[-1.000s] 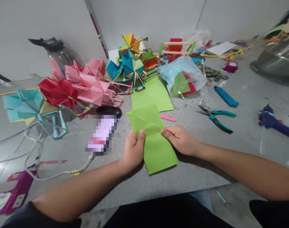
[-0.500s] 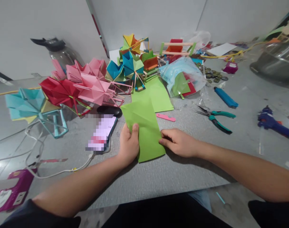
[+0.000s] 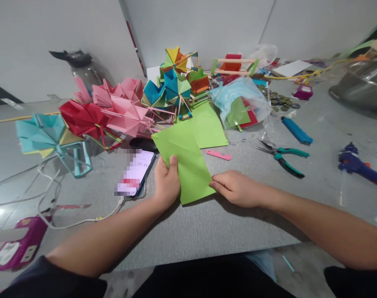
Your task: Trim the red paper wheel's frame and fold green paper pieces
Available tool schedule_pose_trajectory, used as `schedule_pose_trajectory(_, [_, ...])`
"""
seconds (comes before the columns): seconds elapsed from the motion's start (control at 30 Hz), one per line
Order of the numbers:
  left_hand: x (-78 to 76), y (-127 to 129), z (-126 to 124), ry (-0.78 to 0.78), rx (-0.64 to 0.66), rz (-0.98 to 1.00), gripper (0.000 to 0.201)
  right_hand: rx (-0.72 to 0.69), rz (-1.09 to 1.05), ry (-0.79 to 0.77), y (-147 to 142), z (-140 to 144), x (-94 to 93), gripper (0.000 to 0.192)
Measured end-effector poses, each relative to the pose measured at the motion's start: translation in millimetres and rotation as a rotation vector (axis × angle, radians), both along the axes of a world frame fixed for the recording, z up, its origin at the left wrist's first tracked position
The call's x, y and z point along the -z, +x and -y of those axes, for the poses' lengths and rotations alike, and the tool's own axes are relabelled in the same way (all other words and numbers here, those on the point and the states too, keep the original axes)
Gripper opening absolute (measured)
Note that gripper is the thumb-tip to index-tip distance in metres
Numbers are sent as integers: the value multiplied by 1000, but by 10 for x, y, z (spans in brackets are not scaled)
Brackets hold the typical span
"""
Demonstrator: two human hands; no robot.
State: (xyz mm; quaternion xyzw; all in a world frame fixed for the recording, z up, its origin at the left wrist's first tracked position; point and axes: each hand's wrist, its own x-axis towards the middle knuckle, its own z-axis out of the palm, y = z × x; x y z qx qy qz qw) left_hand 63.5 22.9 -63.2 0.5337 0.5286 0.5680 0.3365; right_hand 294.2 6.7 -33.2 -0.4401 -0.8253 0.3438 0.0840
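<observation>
Two hands on a green sheet at a cluttered desk [image 3: 207, 231].

The left hand [image 3: 166, 182] pinches the green paper [image 3: 185, 163] at its left edge, thumb on top; the right hand [image 3: 238, 189] nips its lower right corner. The sheet lies mid-desk, just right of a phone [image 3: 135, 171], with pliers [image 3: 283, 156] farther right.

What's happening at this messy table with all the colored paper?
A person is holding a green paper sheet with both hands on a grey table. The left hand grips its left edge with the thumb on top, and the right hand pinches its lower right corner. A phone lies just left of the hands, folded paper pinwheels stand behind, and pliers lie to the right.
</observation>
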Motion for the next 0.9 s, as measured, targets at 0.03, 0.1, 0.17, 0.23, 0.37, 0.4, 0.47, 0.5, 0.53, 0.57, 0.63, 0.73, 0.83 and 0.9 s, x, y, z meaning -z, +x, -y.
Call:
schedule_pose_trajectory(0.03, [5, 0, 2, 0, -4, 1, 30, -11, 3, -2, 3, -7, -8, 42])
schedule_pose_trajectory(0.1, [17, -2, 7, 0, -12, -4, 30, -38, -8, -19, 11, -19, -28, 40])
schedule_pose_trajectory(0.17, [28, -5, 1, -5, -8, -9, 30, -66, -26, -76, 26, -24, -56, 38])
schedule_pose_trajectory(0.23, [38, -13, -26, -17, -10, 3, 31, -95, -42, -171, 58, -25, -88, 34])
schedule_pose_trajectory(0.37, [62, -30, -102, -64, -27, 116, 37, -115, -84, -317, 173, -70, -125, 35])
schedule_pose_trajectory(0.4, [67, -30, -107, -78, -18, 136, 37, -91, -117, -331, 202, -94, -119, 40])
schedule_pose_trajectory(0.47, [70, -19, -85, -105, 16, 144, 37, -5, -242, -350, 240, -148, -85, 49])
schedule_pose_trajectory(0.5, [67, -10, -56, -121, 43, 138, 37, 50, -327, -360, 243, -171, -58, 51])
schedule_pose_trajectory(0.53, [61, 3, -19, -140, 77, 130, 37, 112, -418, -365, 234, -187, -28, 53])
schedule_pose_trajectory(0.57, [51, 18, 24, -162, 121, 125, 37, 173, -505, -363, 213, -196, 4, 53])
schedule_pose_trajectory(0.63, [23, 51, 117, -221, 227, 136, 40, 279, -626, -335, 147, -188, 66, 53])
schedule_pose_trajectory(0.73, [-26, 93, 227, -307, 370, 174, 44, 374, -692, -264, 42, -148, 141, 48])
schedule_pose_trajectory(0.83, [-68, 112, 268, -367, 406, 226, 48, 415, -700, -281, -1, -132, 188, 50])
schedule_pose_trajectory(0.9, [-86, 114, 268, -418, 404, 281, 52, 430, -696, -311, 10, -143, 205, 52])
